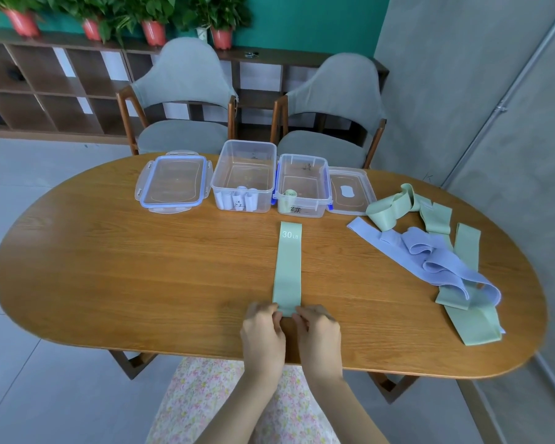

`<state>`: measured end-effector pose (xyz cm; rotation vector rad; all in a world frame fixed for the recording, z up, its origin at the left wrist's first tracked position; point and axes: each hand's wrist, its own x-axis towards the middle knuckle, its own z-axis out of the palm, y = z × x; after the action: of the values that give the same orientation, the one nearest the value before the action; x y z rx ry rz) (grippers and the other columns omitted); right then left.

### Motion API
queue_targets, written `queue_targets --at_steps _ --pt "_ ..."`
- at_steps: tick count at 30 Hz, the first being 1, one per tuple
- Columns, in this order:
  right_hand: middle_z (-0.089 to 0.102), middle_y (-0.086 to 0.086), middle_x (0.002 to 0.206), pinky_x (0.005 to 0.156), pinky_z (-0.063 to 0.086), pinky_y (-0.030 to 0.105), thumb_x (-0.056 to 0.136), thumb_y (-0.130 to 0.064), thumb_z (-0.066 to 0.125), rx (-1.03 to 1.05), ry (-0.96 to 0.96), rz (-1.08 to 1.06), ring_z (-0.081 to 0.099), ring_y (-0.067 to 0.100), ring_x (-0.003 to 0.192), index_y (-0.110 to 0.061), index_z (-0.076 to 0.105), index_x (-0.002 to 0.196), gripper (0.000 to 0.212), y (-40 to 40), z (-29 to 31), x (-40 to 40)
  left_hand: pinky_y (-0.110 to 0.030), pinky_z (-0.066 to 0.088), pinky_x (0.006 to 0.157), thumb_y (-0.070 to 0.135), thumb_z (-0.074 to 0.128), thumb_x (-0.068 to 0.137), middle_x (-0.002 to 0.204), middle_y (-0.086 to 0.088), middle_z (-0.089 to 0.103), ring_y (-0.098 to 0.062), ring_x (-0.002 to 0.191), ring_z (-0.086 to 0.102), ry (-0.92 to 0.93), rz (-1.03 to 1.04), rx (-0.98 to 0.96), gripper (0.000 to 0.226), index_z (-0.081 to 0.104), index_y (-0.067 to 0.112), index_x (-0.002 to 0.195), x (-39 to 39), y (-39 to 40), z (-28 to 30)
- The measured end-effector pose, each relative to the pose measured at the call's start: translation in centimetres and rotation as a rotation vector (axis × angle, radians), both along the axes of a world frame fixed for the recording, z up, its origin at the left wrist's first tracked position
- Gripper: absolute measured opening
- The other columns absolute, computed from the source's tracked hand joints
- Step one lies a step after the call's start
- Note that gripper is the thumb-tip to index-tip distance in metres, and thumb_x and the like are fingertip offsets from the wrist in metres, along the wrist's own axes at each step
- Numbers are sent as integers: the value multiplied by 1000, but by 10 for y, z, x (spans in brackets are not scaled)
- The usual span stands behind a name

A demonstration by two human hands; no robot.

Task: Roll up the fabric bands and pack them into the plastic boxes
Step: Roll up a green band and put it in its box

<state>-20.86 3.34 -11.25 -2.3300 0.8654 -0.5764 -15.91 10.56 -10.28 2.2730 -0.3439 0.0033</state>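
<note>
Fingers of the left hand (262, 331) and right hand (318, 330) pinch the near end of the green band (287, 267), laid flat toward the far boxes (271, 184); uneven pressure could likely skew the roll, making it cone-shaped.

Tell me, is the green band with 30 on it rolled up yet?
Not yet. The green band lies spread flat on the table; the left hand and right hand pinch only its near end.
</note>
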Motion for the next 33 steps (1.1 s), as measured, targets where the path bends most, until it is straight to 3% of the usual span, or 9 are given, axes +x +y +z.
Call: queue_targets --at_steps 7,13,16,21,23,24,27,29,33 --pt "65 0 71 59 44 25 84 -11 68 126 -45 -157 58 14 63 -12 70 75 10 -2 2 9 -16 25 61 6 61 87 83 -2 67 -21 77 61 50 93 -38 14 72 13 89 8 -5 2" --pt "63 6 91 63 36 21 89 -8 59 59 -6 -106 59 18 72 -4 68 79 14 4 -1 11 -24 37 60 2 61 85 76 -7 62 -25 65 61 12 92 -40 14 73 8 83 5 -12 0" --pt "60 4 74 57 30 23 88 -8 61 64 12 -154 47 12 59 -7 62 68 20 3 2 13 -23 35 61 2 59 85 76 -8 63 -25 68 61 54 101 -35 16 73 8 83 4 -11 0" --pt "27 -4 45 45 24 23 86 -4 57 99 79 -150 20 14 44 -21 28 49 50 2 15 12 -19 30 62 5 59 86 77 -5 68 -23 74 61 115 111 -36 17 74 13 85 1 -5 2" --pt "34 -4 43 46 27 22 86 -4 59 125 60 -168 27 14 43 -23 33 47 51 2 15 9 -18 30 61 4 60 85 73 -3 68 -23 75 63 127 111 -62 17 74 15 82 0 -4 3" --pt "46 -5 46 49 31 21 86 -4 61 153 40 -174 38 12 45 -25 46 50 44 2 15 9 -17 32 62 5 62 85 74 -2 69 -22 77 64 134 114 -81 16 74 16 84 1 -3 5" --pt "70 -4 73 62 39 19 86 -10 64 246 -5 -204 62 14 70 -16 72 79 12 -2 16 12 -20 37 67 9 67 83 78 1 72 -19 81 66 167 131 -116 13 74 18 88 8 -4 8" --pt "68 0 75 58 36 20 89 -13 61 227 33 -189 57 14 67 -13 71 78 15 -2 17 15 -23 37 65 13 68 84 75 0 71 -22 78 64 172 132 -101 8 72 17 79 11 -5 8" --pt "49 1 70 48 24 22 90 -9 55 125 62 -135 34 6 50 -12 53 62 28 3 12 14 -29 39 64 15 61 89 77 -6 69 -28 76 63 97 111 -38 14 73 14 81 5 -8 5"
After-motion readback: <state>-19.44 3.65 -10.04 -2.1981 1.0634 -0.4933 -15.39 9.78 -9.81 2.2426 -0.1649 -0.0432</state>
